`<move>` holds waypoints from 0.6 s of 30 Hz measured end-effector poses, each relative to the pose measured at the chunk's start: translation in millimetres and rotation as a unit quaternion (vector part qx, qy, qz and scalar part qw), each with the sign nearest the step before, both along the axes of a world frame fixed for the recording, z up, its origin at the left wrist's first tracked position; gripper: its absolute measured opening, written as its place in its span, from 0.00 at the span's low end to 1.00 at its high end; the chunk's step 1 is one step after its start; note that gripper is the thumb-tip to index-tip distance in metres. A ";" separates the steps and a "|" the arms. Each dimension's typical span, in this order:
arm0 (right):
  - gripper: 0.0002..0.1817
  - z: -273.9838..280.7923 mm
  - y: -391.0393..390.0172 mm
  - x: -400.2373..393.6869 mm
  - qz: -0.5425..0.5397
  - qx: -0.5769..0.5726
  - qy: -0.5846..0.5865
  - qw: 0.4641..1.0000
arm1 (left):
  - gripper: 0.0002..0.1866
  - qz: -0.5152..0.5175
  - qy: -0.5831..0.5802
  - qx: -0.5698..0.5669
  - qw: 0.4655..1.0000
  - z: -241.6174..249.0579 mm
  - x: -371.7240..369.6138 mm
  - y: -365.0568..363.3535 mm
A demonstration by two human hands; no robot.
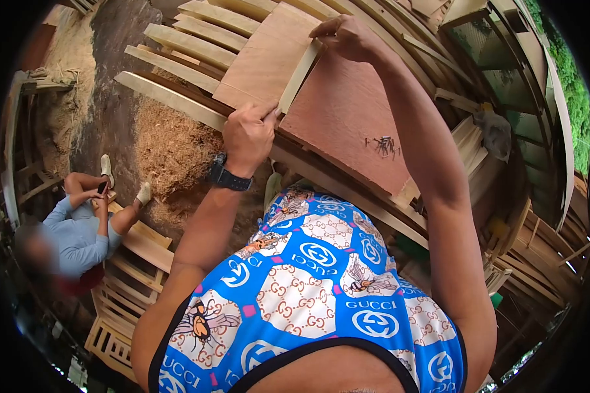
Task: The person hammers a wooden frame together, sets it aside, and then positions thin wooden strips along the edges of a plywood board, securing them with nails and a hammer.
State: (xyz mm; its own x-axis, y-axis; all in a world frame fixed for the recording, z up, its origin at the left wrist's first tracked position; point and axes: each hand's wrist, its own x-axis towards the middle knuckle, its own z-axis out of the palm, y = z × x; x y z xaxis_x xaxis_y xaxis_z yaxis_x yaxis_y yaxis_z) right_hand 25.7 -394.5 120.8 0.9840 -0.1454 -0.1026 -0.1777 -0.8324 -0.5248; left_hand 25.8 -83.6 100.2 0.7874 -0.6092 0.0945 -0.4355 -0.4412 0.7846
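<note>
A narrow wooden strip (300, 75) runs between my two hands, along the edge of a pale plywood panel (262, 56). My left hand (249, 136), with a dark watch on its wrist, is closed on the strip's near end. At the far end my right hand (347, 38) is closed round the strip, its fingertips partly hidden. Beneath lies a reddish-brown board (341, 108). On that board, right of the strip, rests a small heap of nails (385, 145).
Several long wooden slats (183, 49) stick out left of the panel. Sawdust (170, 144) covers the ground below. A seated person (82, 226) in light blue holds a phone at the left, beside slatted wooden frames (121, 301). Glazed wooden frames (505, 72) stand at the right.
</note>
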 end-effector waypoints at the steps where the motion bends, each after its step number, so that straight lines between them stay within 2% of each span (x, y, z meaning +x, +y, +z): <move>1: 0.15 0.4 -0.6 -0.2 0.004 0.000 -0.009 1.000 | 0.08 0.002 -0.007 0.001 1.000 0.1 -0.4 -0.3; 9: 0.16 4.8 -2.3 -4.1 0.012 0.017 0.007 1.000 | 0.08 0.014 -0.002 -0.006 1.000 0.3 -3.3 -0.9; 14: 0.19 2.4 0.0 -10.9 -0.033 0.048 -0.019 0.998 | 0.08 0.019 -0.010 -0.032 0.999 -5.8 -5.7 1.1; 18: 0.19 11.4 4.9 -13.4 -0.043 0.019 0.005 0.999 | 0.08 0.018 -0.018 -0.044 0.999 -3.3 -10.1 0.8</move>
State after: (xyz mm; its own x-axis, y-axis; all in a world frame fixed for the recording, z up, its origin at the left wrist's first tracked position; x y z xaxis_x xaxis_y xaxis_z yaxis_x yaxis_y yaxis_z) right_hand 12.3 -389.6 132.2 0.9670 -0.2255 -0.1188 -0.2530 -0.7936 -0.5533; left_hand 15.7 -82.8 96.9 0.8038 -0.5686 0.1746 -0.4493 -0.3880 0.8047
